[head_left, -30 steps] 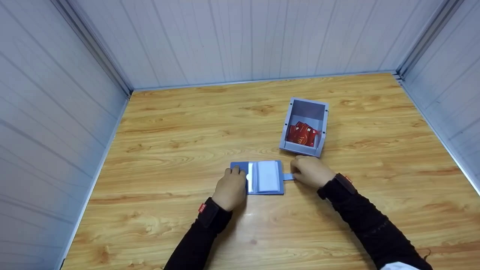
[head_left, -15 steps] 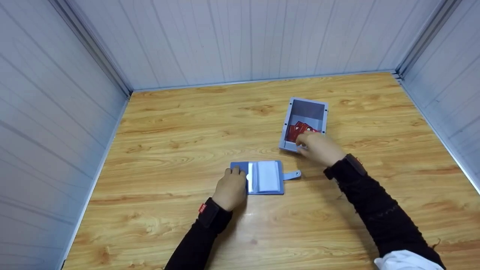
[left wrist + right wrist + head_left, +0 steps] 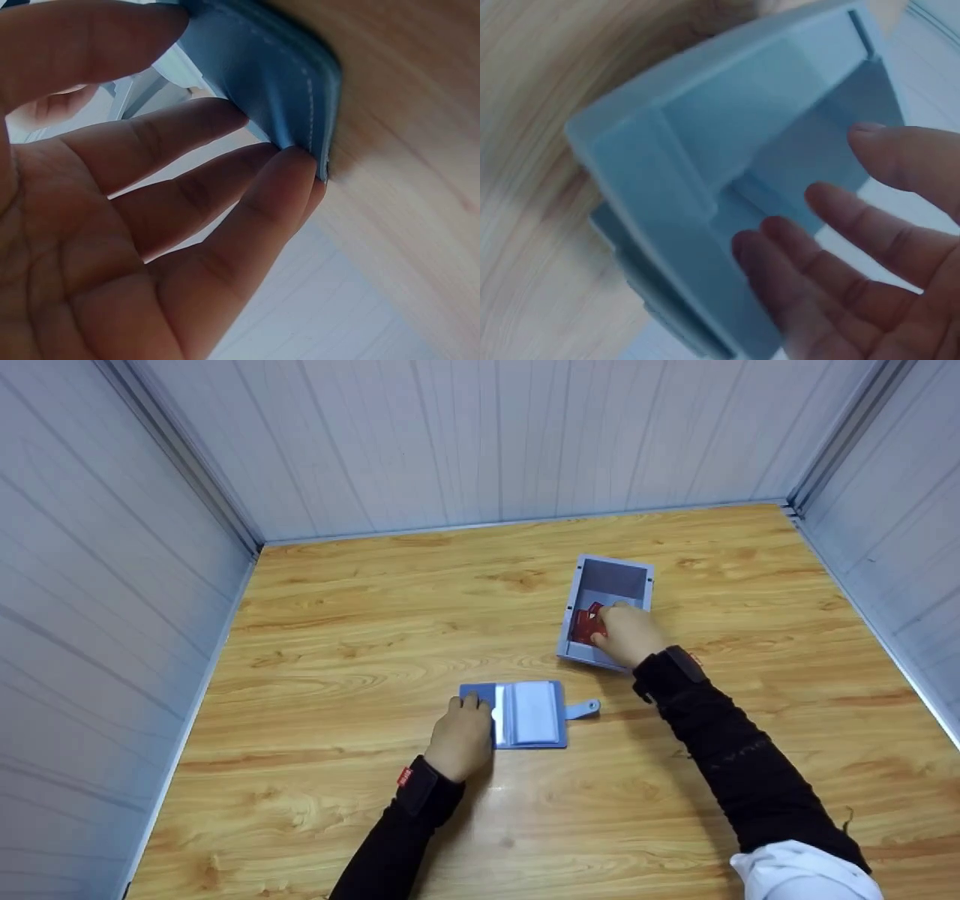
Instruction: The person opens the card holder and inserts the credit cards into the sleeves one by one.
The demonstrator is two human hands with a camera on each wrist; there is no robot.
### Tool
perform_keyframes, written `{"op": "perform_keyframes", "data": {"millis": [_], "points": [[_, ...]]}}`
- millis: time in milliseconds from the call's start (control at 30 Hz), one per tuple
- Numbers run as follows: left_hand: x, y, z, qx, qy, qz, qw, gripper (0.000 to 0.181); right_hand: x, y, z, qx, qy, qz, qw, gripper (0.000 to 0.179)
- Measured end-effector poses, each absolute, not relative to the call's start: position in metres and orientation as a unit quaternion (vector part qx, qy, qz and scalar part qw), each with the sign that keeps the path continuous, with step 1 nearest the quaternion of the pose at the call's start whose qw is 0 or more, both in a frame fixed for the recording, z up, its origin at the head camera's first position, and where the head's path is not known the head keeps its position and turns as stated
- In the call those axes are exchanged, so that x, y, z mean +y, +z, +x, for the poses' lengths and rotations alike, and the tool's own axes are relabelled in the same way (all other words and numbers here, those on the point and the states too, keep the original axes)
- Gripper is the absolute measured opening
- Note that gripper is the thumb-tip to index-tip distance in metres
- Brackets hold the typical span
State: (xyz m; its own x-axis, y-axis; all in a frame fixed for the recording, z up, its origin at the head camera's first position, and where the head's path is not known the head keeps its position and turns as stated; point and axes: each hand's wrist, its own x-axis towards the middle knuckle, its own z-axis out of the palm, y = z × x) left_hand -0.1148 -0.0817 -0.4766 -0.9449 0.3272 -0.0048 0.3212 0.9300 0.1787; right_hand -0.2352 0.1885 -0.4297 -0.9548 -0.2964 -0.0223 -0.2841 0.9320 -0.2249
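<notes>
In the head view, a blue card holder [image 3: 551, 714] lies open flat, clear sleeves at its middle and right, its snap strap [image 3: 583, 709] pointing right. My left hand [image 3: 459, 739] rests on its left flap. The left wrist view shows its relaxed fingertips touching the stitched blue cover [image 3: 262, 75]. My right hand [image 3: 628, 631] reaches over the low front of a grey box [image 3: 613, 577], beside several red cards [image 3: 588, 628] inside. Its fingers are loosely bent and spread, with nothing between them in the right wrist view; the cards are out of sight there.
The wood-grain table [image 3: 337, 660] runs back to a white panelled wall [image 3: 465, 442], with more panels at left and right. The box stands behind and right of the card holder.
My right hand has let go of the strap and moved up and away to the cards in the box, now covering part of them. The left hand and card holder have stayed put.
</notes>
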Motion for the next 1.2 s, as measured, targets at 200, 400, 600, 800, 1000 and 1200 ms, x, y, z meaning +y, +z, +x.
{"op": "perform_keyframes", "data": {"millis": [200,400,600,800,1000,1200], "points": [[-0.082,-0.479,-0.114,0.982,0.087,0.167,0.001,0.03,0.178,-0.438,-0.246,0.984,-0.105,-0.133,0.056,0.032],[-0.083,-0.481,-0.113,0.982,0.077,0.171,-0.019,0.025,0.175,-0.445,-0.254,0.985,-0.106,-0.123,0.06,0.024],[-0.083,-0.481,-0.113,0.983,0.083,0.166,-0.008,0.027,0.172,-0.448,-0.262,0.986,-0.09,-0.114,0.084,0.026],[-0.082,-0.48,-0.113,0.982,0.08,0.169,-0.005,0.027,0.171,-0.448,-0.264,0.986,-0.079,-0.104,0.102,0.026],[-0.081,-0.479,-0.113,0.982,0.079,0.169,-0.01,0.025,0.172,-0.451,-0.265,0.987,-0.089,-0.105,0.087,0.025],[-0.081,-0.479,-0.113,0.982,0.082,0.168,-0.004,0.025,0.173,-0.454,-0.267,0.989,-0.089,-0.095,0.073,0.022]]}}
